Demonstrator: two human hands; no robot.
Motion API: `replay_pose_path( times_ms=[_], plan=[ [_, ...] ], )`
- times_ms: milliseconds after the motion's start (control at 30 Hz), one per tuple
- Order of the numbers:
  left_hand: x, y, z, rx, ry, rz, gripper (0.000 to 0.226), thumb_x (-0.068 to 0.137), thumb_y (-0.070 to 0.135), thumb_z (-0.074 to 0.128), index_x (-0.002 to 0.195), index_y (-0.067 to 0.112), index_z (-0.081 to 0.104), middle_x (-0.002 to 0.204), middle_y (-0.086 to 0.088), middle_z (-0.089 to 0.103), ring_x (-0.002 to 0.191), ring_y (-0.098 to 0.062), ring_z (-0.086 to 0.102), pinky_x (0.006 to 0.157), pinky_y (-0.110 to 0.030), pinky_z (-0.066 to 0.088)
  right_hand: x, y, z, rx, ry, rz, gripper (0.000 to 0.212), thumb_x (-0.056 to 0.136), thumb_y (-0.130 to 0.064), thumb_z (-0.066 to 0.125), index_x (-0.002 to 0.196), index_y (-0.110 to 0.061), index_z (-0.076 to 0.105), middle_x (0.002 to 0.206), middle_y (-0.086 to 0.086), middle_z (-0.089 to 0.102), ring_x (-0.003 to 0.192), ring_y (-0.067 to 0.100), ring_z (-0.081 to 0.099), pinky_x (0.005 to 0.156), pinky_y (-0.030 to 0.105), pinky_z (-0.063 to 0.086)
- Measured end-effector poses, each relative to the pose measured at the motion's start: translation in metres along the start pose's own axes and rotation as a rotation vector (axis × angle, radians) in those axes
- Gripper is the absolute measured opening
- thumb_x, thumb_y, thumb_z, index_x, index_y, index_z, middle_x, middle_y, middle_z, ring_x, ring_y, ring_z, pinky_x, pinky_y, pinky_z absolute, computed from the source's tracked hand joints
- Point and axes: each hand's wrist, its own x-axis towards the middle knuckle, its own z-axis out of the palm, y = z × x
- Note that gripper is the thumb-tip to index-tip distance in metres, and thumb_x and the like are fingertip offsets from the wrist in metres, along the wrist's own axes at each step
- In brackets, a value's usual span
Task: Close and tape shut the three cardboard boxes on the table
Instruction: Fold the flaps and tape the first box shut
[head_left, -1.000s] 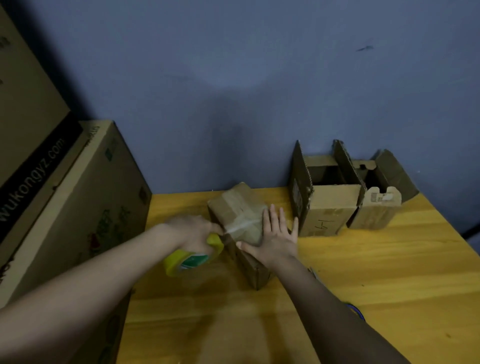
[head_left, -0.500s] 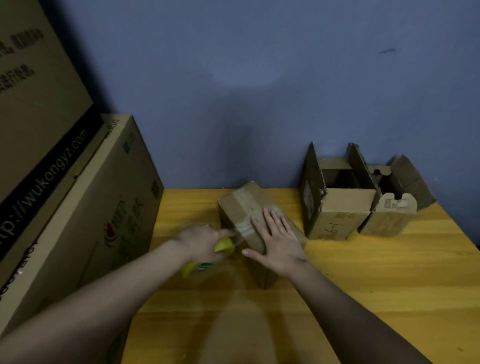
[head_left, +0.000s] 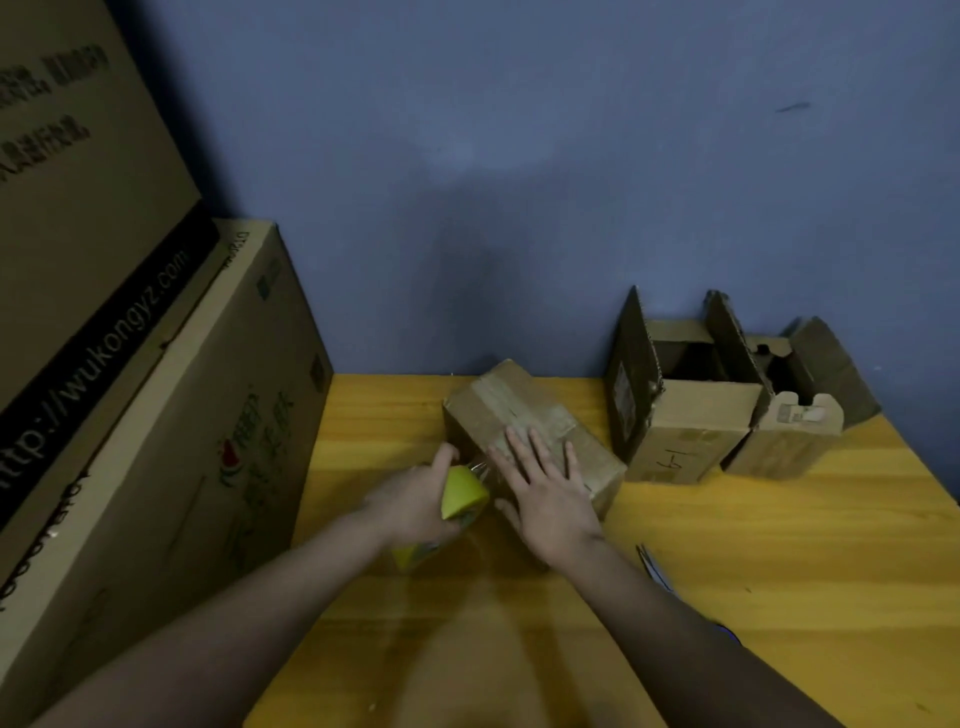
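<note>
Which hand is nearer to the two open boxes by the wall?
Right. The right hand lies flat on the closed box beside the open boxes; the left hand is farther left.

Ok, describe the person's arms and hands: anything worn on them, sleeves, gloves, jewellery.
Both forearms are bare as far as the frame shows: no sleeve reaches into view. The left hand and right hand wear no gloves. No watch, bracelet or ring shows on either wrist or on the fingers that can be seen. The light is dim, so small marks cannot be told.
</note>
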Motion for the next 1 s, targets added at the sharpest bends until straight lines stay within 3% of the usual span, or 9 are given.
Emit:
replay_pose_path(
  times_ms=[200, 333, 433, 533, 700, 833, 933, 1000],
  plan=[
    [-0.020, -0.014, 0.038, -0.321, 0.235, -0.016, 0.074, 0.083, 0.029, 0.070, 0.143, 0.035, 0.027, 0.134, 0.003, 0.052, 0.116, -0.017, 0.055, 0.087, -0.031, 0.049, 0.000, 0.001, -0.001, 0.009, -0.013, 0.015, 0.068, 0.102, -0.032, 0.033, 0.142, -0.033, -0.022, 0.152, -0.004, -0.027, 0.146, 0.023, -0.018, 0.113, 0.051, -0.014],
    [-0.024, -0.019, 0.040, -0.065, 0.253, 0.034, 0.063, 0.093, 0.043, 0.053, 0.146, 0.043, 0.020, 0.133, 0.001, 0.046, 0.115, -0.019, 0.053, 0.085, -0.028, 0.047, 0.001, 0.002, -0.002, 0.018, -0.011, 0.016, 0.067, 0.103, -0.032, 0.032, 0.145, -0.033, -0.019, 0.152, -0.005, -0.027, 0.145, 0.021, -0.020, 0.113, 0.051, -0.014],
    [-0.020, -0.012, 0.033, -0.008, 0.279, 0.066, 0.051, 0.095, 0.045, 0.047, 0.142, 0.037, 0.029, 0.126, -0.002, 0.050, 0.108, -0.020, 0.056, 0.080, -0.029, 0.047, 0.002, 0.001, 0.000, 0.011, -0.036, 0.023, 0.066, 0.103, -0.032, 0.030, 0.144, -0.033, -0.022, 0.151, -0.006, -0.030, 0.143, 0.019, -0.025, 0.115, 0.053, -0.010],
    [-0.018, -0.011, 0.030, 0.042, 0.211, 0.049, 0.047, 0.095, 0.046, 0.046, 0.138, 0.034, 0.033, 0.121, -0.005, 0.052, 0.104, -0.024, 0.058, 0.077, -0.030, 0.047, 0.002, 0.001, -0.002, 0.016, -0.027, 0.025, 0.065, 0.103, -0.032, 0.031, 0.141, -0.035, -0.022, 0.150, -0.006, -0.029, 0.145, 0.021, -0.020, 0.115, 0.053, -0.010],
    [-0.016, -0.012, 0.034, 0.144, 0.105, 0.006, 0.051, 0.095, 0.048, 0.045, 0.140, 0.031, 0.028, 0.124, -0.009, 0.051, 0.107, -0.026, 0.057, 0.079, -0.030, 0.047, -0.001, 0.001, -0.008, -0.043, -0.057, 0.008, 0.065, 0.103, -0.036, 0.028, 0.142, -0.034, -0.024, 0.152, -0.004, -0.030, 0.140, 0.020, -0.027, 0.114, 0.051, -0.014],
    [-0.011, -0.011, 0.038, -0.104, 0.079, -0.066, 0.060, 0.088, 0.047, 0.060, 0.133, 0.027, 0.026, 0.116, -0.004, 0.058, 0.096, -0.021, 0.061, 0.071, -0.031, 0.052, 0.000, 0.011, -0.014, 0.004, -0.093, -0.019, 0.069, 0.102, -0.041, 0.031, 0.151, -0.027, -0.015, 0.153, -0.007, -0.028, 0.145, 0.018, -0.022, 0.115, 0.050, -0.013],
    [-0.009, -0.011, 0.048, -0.362, 0.100, -0.109, 0.075, 0.077, 0.048, 0.072, 0.131, 0.024, 0.026, 0.114, -0.003, 0.061, 0.095, -0.022, 0.063, 0.078, -0.039, 0.054, 0.004, 0.025, -0.015, 0.030, -0.084, -0.071, 0.069, 0.102, -0.036, 0.034, 0.153, -0.024, -0.011, 0.153, -0.009, -0.026, 0.145, 0.014, -0.021, 0.119, 0.050, -0.009],
    [-0.009, -0.006, 0.061, -0.408, 0.124, -0.115, 0.075, 0.072, 0.047, 0.075, 0.127, 0.023, 0.031, 0.116, -0.003, 0.062, 0.098, -0.024, 0.063, 0.079, -0.039, 0.052, 0.008, 0.037, -0.016, 0.023, -0.083, -0.139, 0.069, 0.101, -0.034, 0.040, 0.154, -0.026, -0.004, 0.157, -0.004, -0.021, 0.145, 0.014, -0.020, 0.120, 0.048, -0.006]
  ],
)
